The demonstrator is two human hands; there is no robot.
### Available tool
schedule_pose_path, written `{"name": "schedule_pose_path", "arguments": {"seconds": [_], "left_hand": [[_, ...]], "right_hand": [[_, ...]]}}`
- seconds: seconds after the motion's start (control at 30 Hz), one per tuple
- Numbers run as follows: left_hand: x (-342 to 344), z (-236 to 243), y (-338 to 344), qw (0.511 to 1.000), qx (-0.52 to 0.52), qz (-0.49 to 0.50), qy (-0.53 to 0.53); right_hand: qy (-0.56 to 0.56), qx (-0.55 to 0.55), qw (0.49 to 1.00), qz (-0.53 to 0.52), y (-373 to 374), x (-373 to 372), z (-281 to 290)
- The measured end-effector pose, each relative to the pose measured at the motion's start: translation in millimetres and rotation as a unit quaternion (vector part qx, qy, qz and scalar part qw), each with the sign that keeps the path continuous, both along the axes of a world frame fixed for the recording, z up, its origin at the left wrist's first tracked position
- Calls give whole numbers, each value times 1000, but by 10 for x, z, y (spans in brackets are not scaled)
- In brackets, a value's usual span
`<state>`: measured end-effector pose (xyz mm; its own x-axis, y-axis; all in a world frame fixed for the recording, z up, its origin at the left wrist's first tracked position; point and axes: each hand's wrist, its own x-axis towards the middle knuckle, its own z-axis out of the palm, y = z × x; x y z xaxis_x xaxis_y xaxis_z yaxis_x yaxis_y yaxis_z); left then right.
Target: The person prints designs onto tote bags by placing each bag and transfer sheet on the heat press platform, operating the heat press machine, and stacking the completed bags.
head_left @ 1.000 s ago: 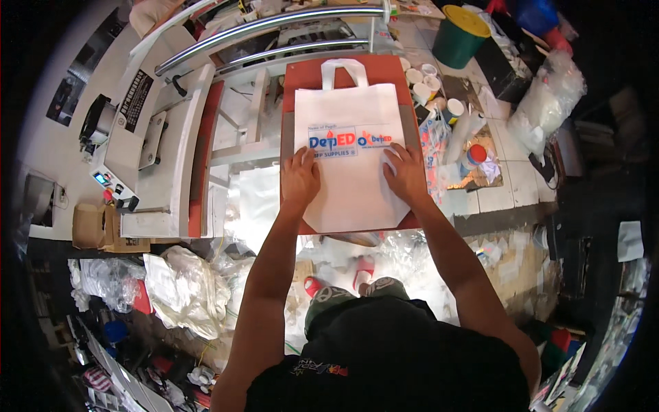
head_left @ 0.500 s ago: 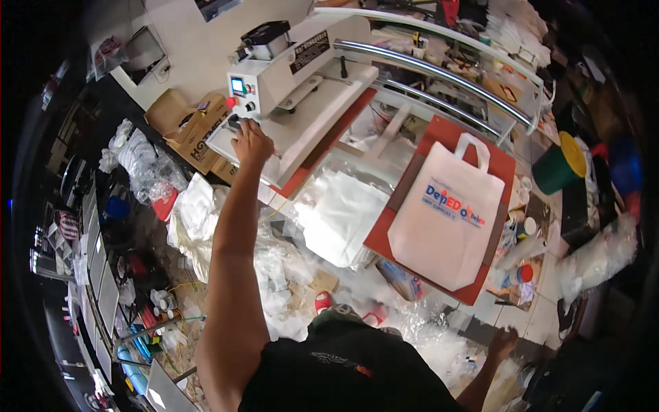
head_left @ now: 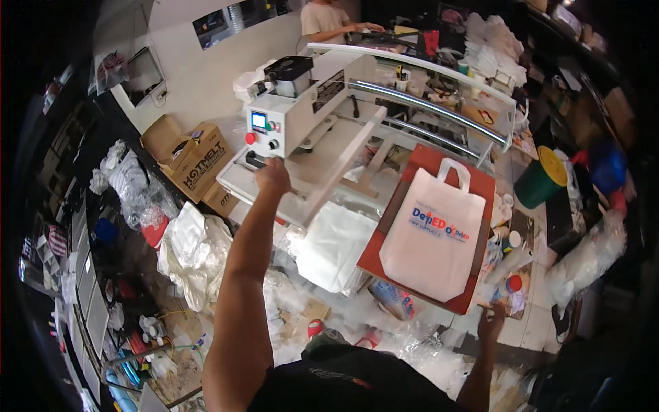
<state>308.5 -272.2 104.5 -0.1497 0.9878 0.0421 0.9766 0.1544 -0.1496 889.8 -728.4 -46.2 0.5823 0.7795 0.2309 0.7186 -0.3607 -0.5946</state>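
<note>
My left hand (head_left: 273,176) is closed on the black handle (head_left: 255,160) at the front of a white heat press (head_left: 312,110). The press has a lit screen and a red button. To its right, a red-brown platen (head_left: 369,255) carries a white tote bag (head_left: 434,257), which lies flat with its handle loop at the far end. Blue and red printing crosses the bag's middle. Just off the platen's near right corner is my right hand (head_left: 491,324), its fingers loosely apart and nothing seen in it. Whether it touches the platen, I cannot tell.
A pile of white bags (head_left: 336,247) sits between press and platen. Open cardboard boxes (head_left: 192,161) stand left of the press. Curved chrome rails (head_left: 425,110) run behind the platen. A green bin with yellow lid (head_left: 542,178) is at right. Another person (head_left: 326,20) works at the back.
My right hand has risen toward the platen's near right corner. My left hand stays on the handle. The view has tilted up, bringing another person into sight at the back.
</note>
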Motion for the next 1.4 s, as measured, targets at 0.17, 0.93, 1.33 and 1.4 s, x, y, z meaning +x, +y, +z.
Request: {"name": "schedule_pose_path", "arguments": {"seconds": [0.17, 0.93, 1.33, 1.4], "left_hand": [[378, 64, -918, 940, 158, -288, -91], [-3497, -2255, -2546, 857, -347, -187, -332], [-3472, -2609, -1575, 874, -375, -130, -281], [-3652, -2668, -1523, 889, -323, -138, -293]], "right_hand": [[-75, 177, 955, 224, 1758, -1619, 822], [-374, -102, 920, -60, 2549, -3000, 1215], [-358, 37, 929, -90, 2323, -2686, 1203], [-313, 21, 942, -117, 2466, -3030, 1380]]}}
